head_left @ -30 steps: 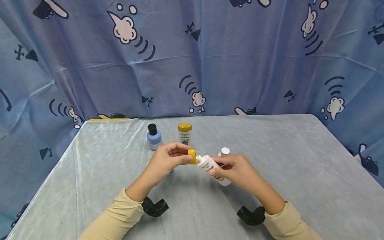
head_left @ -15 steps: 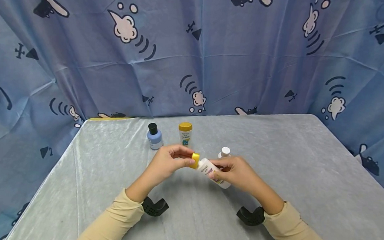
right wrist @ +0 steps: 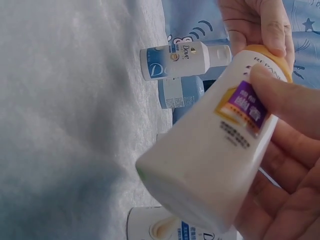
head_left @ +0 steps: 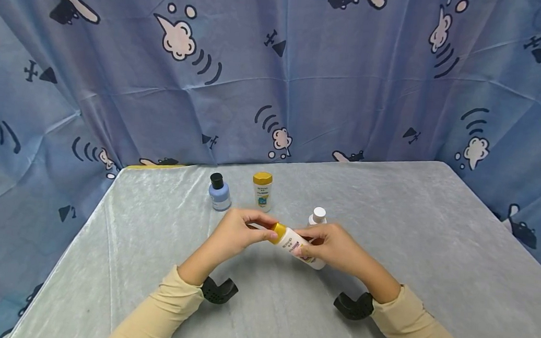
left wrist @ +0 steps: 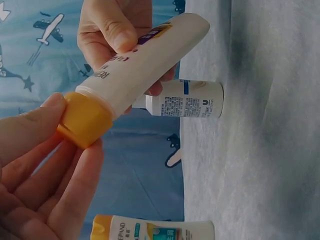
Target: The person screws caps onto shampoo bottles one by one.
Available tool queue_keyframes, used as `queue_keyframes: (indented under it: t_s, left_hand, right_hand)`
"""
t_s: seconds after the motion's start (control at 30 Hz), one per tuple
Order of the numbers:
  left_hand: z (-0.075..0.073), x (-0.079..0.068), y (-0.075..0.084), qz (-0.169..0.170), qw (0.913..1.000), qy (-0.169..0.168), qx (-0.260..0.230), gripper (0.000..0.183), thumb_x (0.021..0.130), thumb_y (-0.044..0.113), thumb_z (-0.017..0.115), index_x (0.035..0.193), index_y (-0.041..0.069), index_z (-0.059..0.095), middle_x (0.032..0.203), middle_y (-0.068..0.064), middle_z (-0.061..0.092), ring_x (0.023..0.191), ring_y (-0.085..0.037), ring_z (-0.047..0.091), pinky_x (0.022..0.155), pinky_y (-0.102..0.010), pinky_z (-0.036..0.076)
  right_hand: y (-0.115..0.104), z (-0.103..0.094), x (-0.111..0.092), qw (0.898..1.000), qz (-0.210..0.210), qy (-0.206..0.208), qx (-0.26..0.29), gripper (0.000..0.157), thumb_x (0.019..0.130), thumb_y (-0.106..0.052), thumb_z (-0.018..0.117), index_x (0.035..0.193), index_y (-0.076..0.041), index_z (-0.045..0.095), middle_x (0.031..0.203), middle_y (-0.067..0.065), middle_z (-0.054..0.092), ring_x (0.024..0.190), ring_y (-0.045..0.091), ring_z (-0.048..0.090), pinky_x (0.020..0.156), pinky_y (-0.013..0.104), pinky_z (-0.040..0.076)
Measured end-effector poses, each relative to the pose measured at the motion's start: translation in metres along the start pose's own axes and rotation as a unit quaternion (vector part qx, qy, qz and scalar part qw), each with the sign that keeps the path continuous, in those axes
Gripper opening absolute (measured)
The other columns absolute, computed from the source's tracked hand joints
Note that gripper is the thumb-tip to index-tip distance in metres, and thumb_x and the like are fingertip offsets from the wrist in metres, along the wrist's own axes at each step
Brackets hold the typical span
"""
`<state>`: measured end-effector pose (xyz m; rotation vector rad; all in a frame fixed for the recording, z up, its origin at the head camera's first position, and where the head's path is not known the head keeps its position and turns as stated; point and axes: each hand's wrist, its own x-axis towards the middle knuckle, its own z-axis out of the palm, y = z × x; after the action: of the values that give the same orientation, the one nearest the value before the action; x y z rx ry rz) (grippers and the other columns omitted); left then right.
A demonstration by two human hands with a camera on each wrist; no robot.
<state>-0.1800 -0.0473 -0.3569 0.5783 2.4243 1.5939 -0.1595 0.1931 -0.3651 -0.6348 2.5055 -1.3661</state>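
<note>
My right hand [head_left: 336, 245] grips a white plastic bottle [head_left: 293, 244] by its body, tilted with its neck up and to the left. A purple and orange label shows on the bottle in the right wrist view, partly under the thumb. My left hand [head_left: 235, 234] pinches a yellow cap [left wrist: 86, 120] between thumb and fingers. The cap sits over the bottle's neck, its rim right at the shoulder. Behind my right hand stands another white bottle [head_left: 318, 217] with a white cap, its lower part hidden in the head view.
Towards the back of the grey cloth-covered table [head_left: 412, 226] stand a blue bottle [head_left: 220, 198] with a black cap and a white bottle [head_left: 263, 194] with a yellow cap. A white and blue Dove bottle [right wrist: 175, 60] shows in the right wrist view. A patterned blue curtain [head_left: 342, 90] hangs behind.
A second ago the yellow cap was apart from the open neck. My left hand has brought it right and down onto the bottle, and the neck is now covered.
</note>
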Motion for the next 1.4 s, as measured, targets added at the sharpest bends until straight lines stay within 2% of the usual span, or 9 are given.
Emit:
queue_keyframes:
  t_s: [0.13, 0.27, 0.33, 0.47, 0.57, 0.73, 0.97, 1.2, 1.4]
  left_hand:
    - [0.0, -0.001, 0.0, 0.024, 0.9993, -0.02, -0.022, 0.027, 0.084, 0.012, 0.08, 0.109, 0.005, 0.076, 0.109, -0.013, 0.074, 0.091, -0.019, 0.073, 0.079, -0.026, 0.06]
    - [-0.001, -0.001, -0.001, 0.062, 0.9974, -0.031, -0.016, 0.03, 0.085, 0.011, 0.078, 0.114, 0.004, 0.074, 0.118, -0.012, 0.073, 0.11, -0.023, 0.069, 0.096, -0.033, 0.057]
    - [-0.002, -0.001, -0.001, 0.067, 0.9974, -0.026, -0.012, 0.034, 0.084, 0.013, 0.079, 0.117, 0.007, 0.073, 0.125, -0.008, 0.071, 0.12, -0.024, 0.065, 0.103, -0.035, 0.052]
    - [-0.003, -0.002, 0.003, 0.014, 0.999, 0.014, -0.041, 0.044, 0.081, 0.018, 0.083, 0.123, 0.014, 0.071, 0.129, -0.003, 0.069, 0.125, -0.023, 0.062, 0.104, -0.034, 0.052]
    - [-0.001, -0.003, 0.006, -0.036, 0.9953, 0.061, -0.066, 0.044, 0.081, 0.023, 0.084, 0.122, 0.014, 0.071, 0.121, -0.004, 0.072, 0.116, -0.022, 0.068, 0.096, -0.034, 0.056]
    - [0.004, -0.003, 0.007, -0.076, 0.9893, 0.107, -0.064, 0.039, 0.081, 0.03, 0.083, 0.113, 0.009, 0.075, 0.107, -0.007, 0.077, 0.098, -0.021, 0.073, 0.086, -0.035, 0.059]
    - [0.012, -0.002, 0.005, -0.081, 0.988, 0.098, -0.087, 0.036, 0.084, 0.029, 0.081, 0.107, 0.003, 0.075, 0.105, -0.012, 0.077, 0.089, -0.028, 0.075, 0.08, -0.032, 0.061]
    - [0.016, -0.001, 0.005, -0.074, 0.9881, 0.098, -0.092, 0.025, 0.082, 0.027, 0.083, 0.097, 0.007, 0.079, 0.094, -0.006, 0.078, 0.08, -0.012, 0.072, 0.077, -0.028, 0.059]
    - [0.015, -0.002, 0.005, -0.059, 0.9915, 0.082, -0.081, 0.029, 0.081, 0.021, 0.083, 0.106, 0.007, 0.078, 0.103, -0.007, 0.077, 0.092, -0.009, 0.07, 0.079, -0.025, 0.056]
  right_hand:
    - [0.001, 0.0, -0.001, 1.0, 0.011, 0.001, 0.006, 0.039, 0.086, -0.02, 0.078, 0.121, -0.003, 0.071, 0.104, 0.015, 0.075, 0.077, 0.012, 0.066, 0.066, 0.028, 0.057]
    - [0.003, -0.001, -0.001, 1.0, 0.016, 0.006, 0.005, 0.039, 0.086, -0.021, 0.078, 0.121, -0.004, 0.071, 0.104, 0.014, 0.075, 0.08, 0.012, 0.067, 0.067, 0.028, 0.057]
    - [0.003, -0.001, -0.001, 1.0, 0.01, 0.01, -0.001, 0.039, 0.087, -0.022, 0.077, 0.121, -0.003, 0.071, 0.103, 0.013, 0.075, 0.081, 0.012, 0.068, 0.068, 0.028, 0.057]
    - [0.004, -0.002, -0.001, 1.0, 0.008, 0.018, 0.0, 0.04, 0.086, -0.022, 0.078, 0.12, -0.003, 0.072, 0.1, 0.013, 0.076, 0.08, 0.013, 0.068, 0.068, 0.028, 0.058]
    - [0.003, -0.003, 0.0, 1.0, 0.007, 0.029, 0.001, 0.041, 0.086, -0.023, 0.078, 0.121, -0.003, 0.071, 0.1, 0.014, 0.075, 0.08, 0.014, 0.068, 0.066, 0.028, 0.058]
    - [0.004, -0.003, 0.0, 0.999, 0.008, 0.048, -0.002, 0.043, 0.086, -0.023, 0.078, 0.123, -0.002, 0.07, 0.103, 0.015, 0.075, 0.081, 0.014, 0.069, 0.066, 0.026, 0.058]
    - [0.005, 0.0, 0.0, 0.998, -0.007, 0.055, -0.008, 0.04, 0.085, -0.019, 0.078, 0.12, -0.001, 0.071, 0.098, 0.014, 0.075, 0.079, 0.014, 0.069, 0.065, 0.026, 0.058]
    - [0.005, 0.001, 0.0, 0.998, -0.011, 0.058, -0.024, 0.038, 0.086, -0.019, 0.078, 0.119, -0.002, 0.072, 0.101, 0.013, 0.074, 0.08, 0.015, 0.069, 0.065, 0.025, 0.057]
    - [0.004, -0.001, 0.0, 0.998, -0.007, 0.054, -0.013, 0.04, 0.085, -0.02, 0.078, 0.12, 0.0, 0.071, 0.097, 0.014, 0.074, 0.077, 0.013, 0.068, 0.063, 0.026, 0.057]
